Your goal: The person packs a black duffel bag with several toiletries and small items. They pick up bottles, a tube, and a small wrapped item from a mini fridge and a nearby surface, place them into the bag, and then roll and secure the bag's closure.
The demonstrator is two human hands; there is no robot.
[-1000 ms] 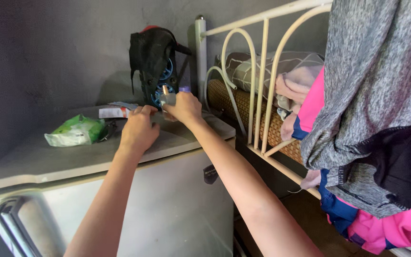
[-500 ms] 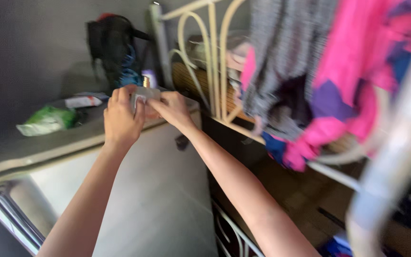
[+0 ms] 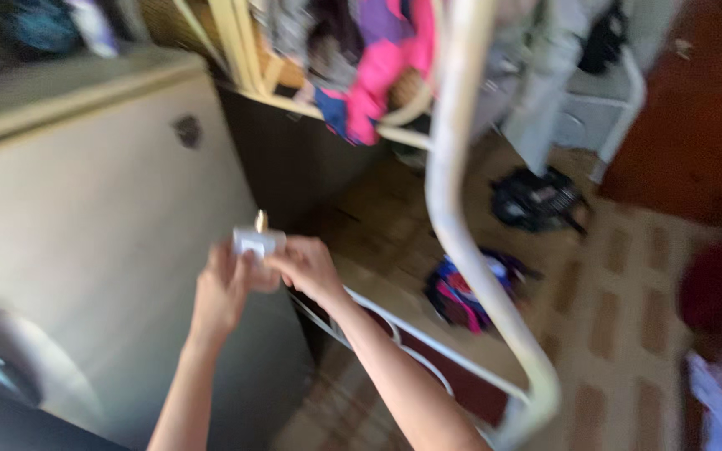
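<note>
White plug adapter (image 3: pixel 257 241) pinched between left hand (image 3: pixel 221 292), right hand (image 3: pixel 309 269) fingertips

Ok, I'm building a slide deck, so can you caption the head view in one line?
Both hands, left hand and right hand, hold a small white plug adapter with a brass prong beside a pale chest freezer.

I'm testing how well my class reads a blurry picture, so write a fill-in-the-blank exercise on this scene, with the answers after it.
1. The small white plug adapter is held by ____ hands at once.
2. The metal prong on the adapter points ____.
3. The left hand and the right hand are raised in front of a pale ____-coloured cabinet.
4. The black bag lies on the ____.

Answers: both; up; cream; floor
</note>
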